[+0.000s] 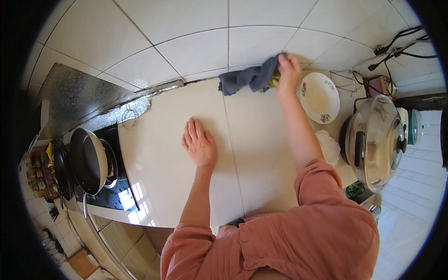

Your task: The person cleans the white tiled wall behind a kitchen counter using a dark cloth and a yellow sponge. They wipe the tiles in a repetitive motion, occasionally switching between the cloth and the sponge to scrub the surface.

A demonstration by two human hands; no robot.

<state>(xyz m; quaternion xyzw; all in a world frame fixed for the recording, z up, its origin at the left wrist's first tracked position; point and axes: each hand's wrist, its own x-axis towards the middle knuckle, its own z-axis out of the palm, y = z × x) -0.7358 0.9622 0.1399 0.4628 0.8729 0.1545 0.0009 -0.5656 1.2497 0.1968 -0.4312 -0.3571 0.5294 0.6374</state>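
Observation:
My right hand (pixel 289 74) reaches to the far edge of the counter, its fingers closed on one end of a crumpled dark grey cloth (pixel 249 79). The cloth lies along the seam where the counter meets the tiled wall, and a bit of yellow-green shows beneath its right part. My left hand (pixel 200 144) rests flat on the pale countertop (pixel 163 186), fingers stretched out and holding nothing. Just right of my right hand stands a white oval dish (pixel 319 98) with a flower pattern.
At the left a frying pan (pixel 88 161) sits on a black stove (pixel 114 196). A large pot with a glass lid (pixel 373 140) stands at the right, beside a crumpled white plastic bag (pixel 328 148). Black cables (pixel 392 51) hang at the upper right. White tiles (pixel 261 44) line the back.

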